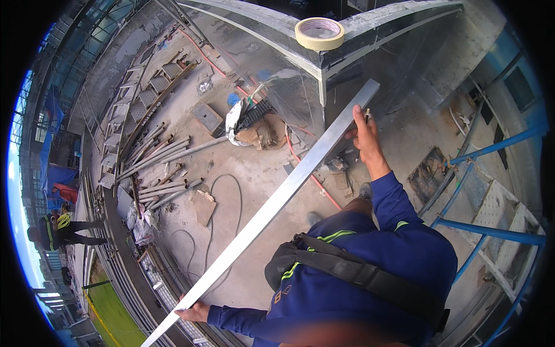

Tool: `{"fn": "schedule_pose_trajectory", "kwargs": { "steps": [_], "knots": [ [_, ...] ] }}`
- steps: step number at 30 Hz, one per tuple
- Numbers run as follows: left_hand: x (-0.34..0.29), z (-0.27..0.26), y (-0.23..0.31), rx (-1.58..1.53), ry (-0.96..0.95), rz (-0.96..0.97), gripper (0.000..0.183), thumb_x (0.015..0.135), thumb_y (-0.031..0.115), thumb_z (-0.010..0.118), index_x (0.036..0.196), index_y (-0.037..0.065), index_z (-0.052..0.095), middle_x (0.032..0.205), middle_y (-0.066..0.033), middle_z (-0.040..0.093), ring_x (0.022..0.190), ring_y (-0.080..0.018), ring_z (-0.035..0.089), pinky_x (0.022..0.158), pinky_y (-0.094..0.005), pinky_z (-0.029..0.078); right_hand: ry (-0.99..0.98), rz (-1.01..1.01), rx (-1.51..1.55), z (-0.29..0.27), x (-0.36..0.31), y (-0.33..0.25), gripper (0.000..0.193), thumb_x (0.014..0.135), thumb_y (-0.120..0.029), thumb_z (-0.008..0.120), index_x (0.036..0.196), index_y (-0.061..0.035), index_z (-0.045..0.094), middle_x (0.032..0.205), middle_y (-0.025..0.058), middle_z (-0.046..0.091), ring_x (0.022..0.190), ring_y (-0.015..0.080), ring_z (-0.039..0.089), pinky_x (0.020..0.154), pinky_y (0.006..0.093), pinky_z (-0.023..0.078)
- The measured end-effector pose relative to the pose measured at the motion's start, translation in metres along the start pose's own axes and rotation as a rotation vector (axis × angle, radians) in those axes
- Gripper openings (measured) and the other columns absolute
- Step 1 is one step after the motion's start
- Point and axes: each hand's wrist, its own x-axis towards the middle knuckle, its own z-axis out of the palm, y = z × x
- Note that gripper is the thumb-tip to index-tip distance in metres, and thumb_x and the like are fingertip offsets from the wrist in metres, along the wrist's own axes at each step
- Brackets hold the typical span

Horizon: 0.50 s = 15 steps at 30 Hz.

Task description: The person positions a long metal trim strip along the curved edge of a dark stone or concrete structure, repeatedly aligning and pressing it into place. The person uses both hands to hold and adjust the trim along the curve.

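A long, silvery metal straightedge bar (pixel 283 194) runs slantwise from the lower left to the upper middle. Near its lower end my left hand (pixel 195 312) is closed on it. Toward the upper end my right hand (pixel 366 139) grips its edge, thumb on the face. A thin pencil-like stick (pixel 367 115) also shows at the right hand's fingers; its kind is unclear. Just beyond the bar's upper end is the corner of a grey ledge (pixel 322 58) with pale edge strips. On that corner lies a roll of masking tape (pixel 319 33).
Blue scaffold pipes (pixel 491 231) stand close on my right. Metal pipes (pixel 159 153), a sack (pixel 254 130), a red hose (pixel 315 182) and a black cable (pixel 240 214) lie on the concrete floor below. Another person (pixel 66 229) stands at the far left.
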Motion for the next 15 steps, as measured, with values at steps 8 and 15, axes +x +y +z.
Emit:
{"fn": "schedule_pose_trajectory", "kwargs": {
  "steps": [8, 15],
  "knots": [
    [0.012, -0.037, 0.007, 0.09, -0.031, -0.083, 0.058, 0.115, 0.05, 0.032, 0.111, -0.002, 0.057, 0.091, -0.0201, 0.068, 0.087, -0.0348, 0.069, 0.082, -0.0501, 0.061, 0.316, -0.754, -0.521, -0.025, 0.131, -0.053, 0.053, 0.101, -0.03, 0.072, 0.148, -0.0076, 0.061, 0.115, 0.0143, 0.068, 0.106, 0.0304, 0.066, 0.09, 0.0428, 0.053],
    [-0.018, -0.053, -0.001, 0.056, 0.117, -0.009, 0.051, 0.116, 0.048, 0.035, 0.108, 0.001, 0.054, 0.089, -0.0159, 0.062, 0.081, -0.0317, 0.067, 0.073, -0.0463, 0.06, 0.425, -0.738, -0.725, -0.012, 0.126, -0.052, 0.052, 0.099, -0.019, 0.071, 0.148, -0.0085, 0.06, 0.129, 0.0192, 0.067, 0.116, 0.0359, 0.068, 0.094, 0.0449, 0.055]
  ]
}}
